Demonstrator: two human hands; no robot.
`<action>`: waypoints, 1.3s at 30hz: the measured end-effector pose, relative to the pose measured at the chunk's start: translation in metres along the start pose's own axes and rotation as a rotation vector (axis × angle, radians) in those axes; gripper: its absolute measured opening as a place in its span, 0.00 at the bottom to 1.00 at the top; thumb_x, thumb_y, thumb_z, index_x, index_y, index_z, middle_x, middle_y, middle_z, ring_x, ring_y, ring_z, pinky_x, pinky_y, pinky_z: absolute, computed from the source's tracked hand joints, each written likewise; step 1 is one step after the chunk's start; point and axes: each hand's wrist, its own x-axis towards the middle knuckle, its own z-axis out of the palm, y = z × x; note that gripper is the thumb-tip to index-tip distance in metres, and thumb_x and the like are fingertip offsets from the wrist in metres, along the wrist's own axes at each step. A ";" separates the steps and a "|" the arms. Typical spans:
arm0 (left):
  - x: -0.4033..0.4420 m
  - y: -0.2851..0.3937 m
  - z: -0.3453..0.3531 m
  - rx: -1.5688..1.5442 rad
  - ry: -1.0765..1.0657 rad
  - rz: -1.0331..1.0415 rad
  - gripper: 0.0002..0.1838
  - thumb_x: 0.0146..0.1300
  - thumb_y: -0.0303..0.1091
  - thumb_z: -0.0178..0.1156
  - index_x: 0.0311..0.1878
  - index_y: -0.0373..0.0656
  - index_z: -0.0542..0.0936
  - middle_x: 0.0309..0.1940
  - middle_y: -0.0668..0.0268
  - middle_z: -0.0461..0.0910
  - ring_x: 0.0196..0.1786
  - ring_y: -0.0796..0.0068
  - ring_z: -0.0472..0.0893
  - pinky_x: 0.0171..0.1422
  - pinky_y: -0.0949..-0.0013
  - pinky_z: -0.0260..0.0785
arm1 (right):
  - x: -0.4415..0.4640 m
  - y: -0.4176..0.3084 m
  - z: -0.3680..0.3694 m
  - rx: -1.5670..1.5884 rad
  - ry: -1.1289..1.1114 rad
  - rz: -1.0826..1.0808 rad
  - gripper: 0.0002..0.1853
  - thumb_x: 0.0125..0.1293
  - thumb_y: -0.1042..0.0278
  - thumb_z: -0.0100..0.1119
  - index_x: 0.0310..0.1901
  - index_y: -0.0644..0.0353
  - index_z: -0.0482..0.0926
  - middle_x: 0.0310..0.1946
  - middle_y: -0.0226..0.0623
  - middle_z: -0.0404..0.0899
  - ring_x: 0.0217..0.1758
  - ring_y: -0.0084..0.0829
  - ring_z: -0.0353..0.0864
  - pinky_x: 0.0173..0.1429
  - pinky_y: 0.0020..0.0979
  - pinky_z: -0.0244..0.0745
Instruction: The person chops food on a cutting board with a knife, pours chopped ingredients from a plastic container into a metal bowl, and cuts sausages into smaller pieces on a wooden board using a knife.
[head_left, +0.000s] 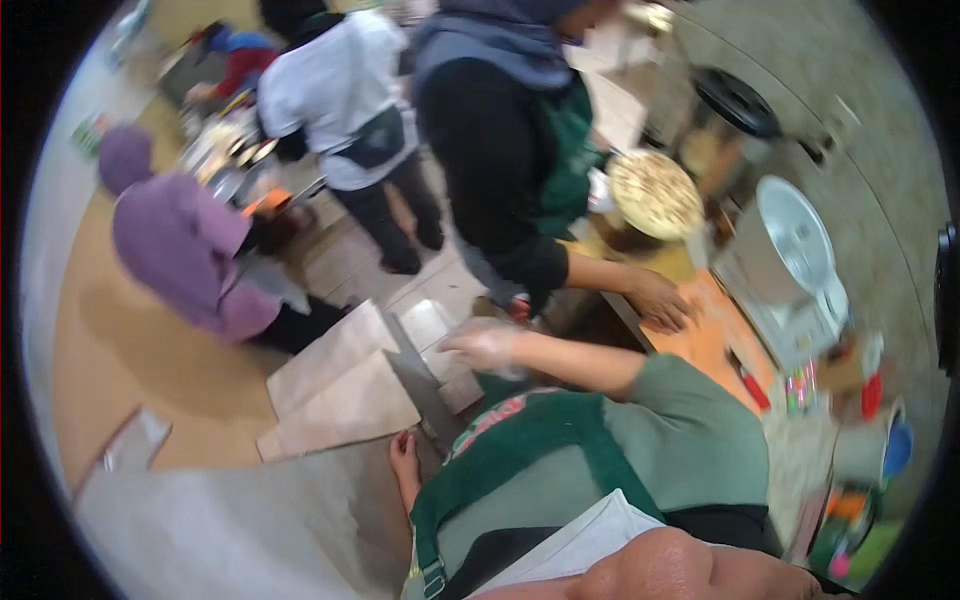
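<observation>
My right hand (485, 347), in a clear plastic glove, is stretched across in front of my green apron (510, 450). It appears to hold nothing, with its fingers extended and somewhat blurred. Beneath it show pale floor tiles (432, 330). My left hand (404, 458) is bare and low beside the apron, near the edge of a table covered in grey-white paper (260, 520). Its fingers look bent, but whether they grip anything is unclear. Close to it lie pale flat boards or boxes (350, 405).
A co-worker's hand (660, 302) rests on an orange cutting board (715, 310) holding a red-handled knife (750, 382). Beyond are a pale bowl (795, 235) on a scale, a black-lidded container (735, 105) and a round tub with brown-flecked contents (655, 195). Other people stand at the back left.
</observation>
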 end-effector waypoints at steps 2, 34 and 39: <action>-0.002 0.012 -0.008 -0.082 -0.054 -0.093 0.17 0.58 0.35 0.55 0.50 0.41 0.71 0.38 0.67 0.75 0.38 0.76 0.75 0.40 0.74 0.66 | 0.041 -0.014 -0.008 0.085 0.017 -0.082 0.19 0.54 0.70 0.52 0.50 0.53 0.69 0.40 0.43 0.71 0.43 0.45 0.70 0.49 0.39 0.66; -0.006 0.030 -0.006 -0.227 -0.001 -0.341 0.21 0.59 0.42 0.54 0.55 0.47 0.68 0.48 0.70 0.71 0.46 0.78 0.70 0.45 0.73 0.61 | -0.059 0.003 0.021 0.270 -0.305 0.253 0.16 0.54 0.62 0.48 0.43 0.59 0.76 0.38 0.44 0.77 0.41 0.41 0.76 0.47 0.37 0.69; -0.008 0.033 -0.006 -0.212 0.006 -0.320 0.21 0.59 0.42 0.54 0.54 0.47 0.68 0.47 0.71 0.72 0.47 0.75 0.70 0.47 0.72 0.62 | -0.017 0.013 0.029 0.175 -0.432 0.121 0.16 0.55 0.60 0.48 0.44 0.53 0.76 0.40 0.43 0.77 0.43 0.42 0.76 0.48 0.37 0.69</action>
